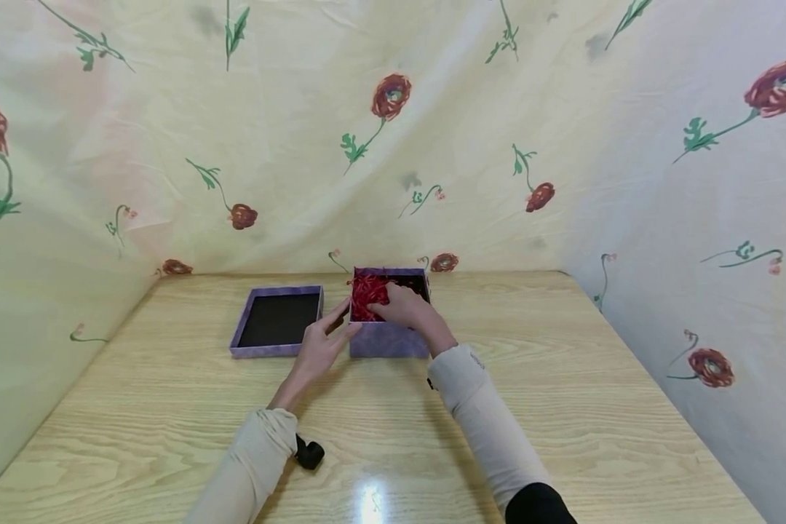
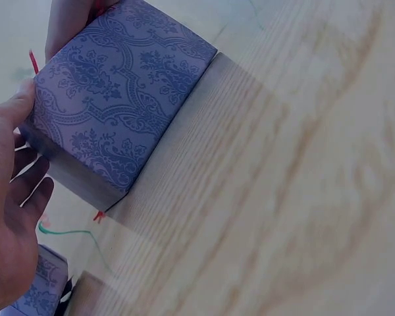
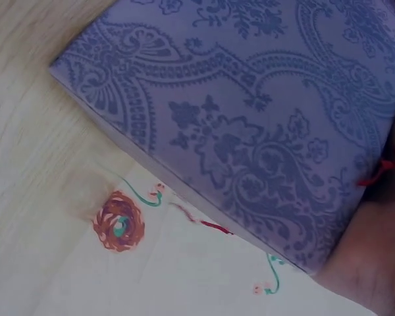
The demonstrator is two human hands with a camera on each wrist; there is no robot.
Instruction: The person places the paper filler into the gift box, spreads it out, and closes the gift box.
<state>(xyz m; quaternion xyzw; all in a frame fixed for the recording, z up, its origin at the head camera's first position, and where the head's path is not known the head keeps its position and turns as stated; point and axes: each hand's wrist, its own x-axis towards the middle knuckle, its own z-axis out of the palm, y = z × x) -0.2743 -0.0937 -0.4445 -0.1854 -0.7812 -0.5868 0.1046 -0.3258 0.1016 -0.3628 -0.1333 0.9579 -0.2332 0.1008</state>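
Reaching into the open purple box (image 1: 389, 339), the right hand (image 1: 402, 306) lies over the red paper shreds (image 1: 369, 293) inside it, fingers bent down into them; whether it grips any I cannot tell. The left hand (image 1: 321, 343) steadies the box at its left front corner, fingers straight and relaxed, thumb against the patterned side wall. The box stands near the far edge of the wooden table (image 1: 563, 407), about midway along it. Just beside it on the left, apart from it, lies the matching lid (image 1: 277, 322), turned up to show its black inside. A flowered cloth (image 1: 432, 145) hangs behind and to both sides of the table.
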